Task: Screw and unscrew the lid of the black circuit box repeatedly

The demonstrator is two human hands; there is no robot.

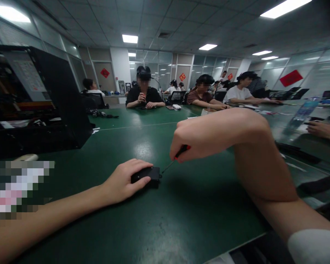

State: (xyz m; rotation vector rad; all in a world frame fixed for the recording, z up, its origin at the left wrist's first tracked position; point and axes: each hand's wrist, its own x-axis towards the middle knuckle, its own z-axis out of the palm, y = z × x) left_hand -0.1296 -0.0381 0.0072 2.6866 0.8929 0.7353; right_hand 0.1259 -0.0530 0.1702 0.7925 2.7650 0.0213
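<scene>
A small black box (154,173) with a little tab on its right end lies on the green table (99,234). My left hand (129,179) is wrapped round its left part, thumb on the near side and fingers over the far side. Above the table, to the right, my right hand (191,141) is closed round a red and black screwdriver (181,151). The thin shaft points down and left, its tip close to the tab of the box. Whether tip and tab touch, I cannot tell.
An open computer case (57,99) stands at the left. Cables (101,113) lie beyond it. People sit across the table. On the right are a plastic bottle (306,110), another person's hand (322,129) and dark items (318,185) near the edge.
</scene>
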